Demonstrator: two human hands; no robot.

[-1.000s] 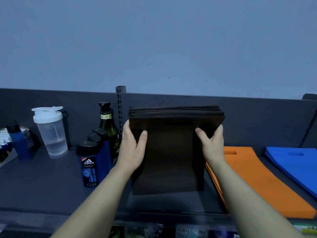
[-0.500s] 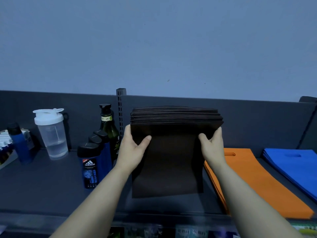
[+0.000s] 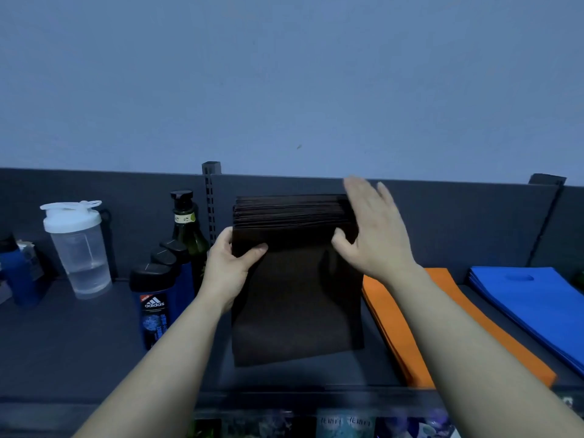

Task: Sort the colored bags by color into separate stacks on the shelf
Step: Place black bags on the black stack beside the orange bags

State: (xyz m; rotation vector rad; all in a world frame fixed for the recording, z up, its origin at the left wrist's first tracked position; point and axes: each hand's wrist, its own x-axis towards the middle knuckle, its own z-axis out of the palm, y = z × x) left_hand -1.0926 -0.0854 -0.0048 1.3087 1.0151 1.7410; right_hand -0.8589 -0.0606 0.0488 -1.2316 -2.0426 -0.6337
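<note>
While left hand [image 3: 232, 267] clamps brown bags [image 3: 295, 298], bottles [image 3: 164, 279] crowd left.

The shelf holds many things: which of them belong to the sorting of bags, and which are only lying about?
Belong to the job:
- brown bags, held by the left hand; right hand open at their edge
- orange bags
- blue bags

Lying about:
- shaker cup
- Adidas bottle
- green glass bottle

Two bare arms come up from the bottom. No sleeves show. The left hand [image 3: 232, 267] and right hand [image 3: 374, 238] seem to wear no rings, though the right one is blurry.
</note>
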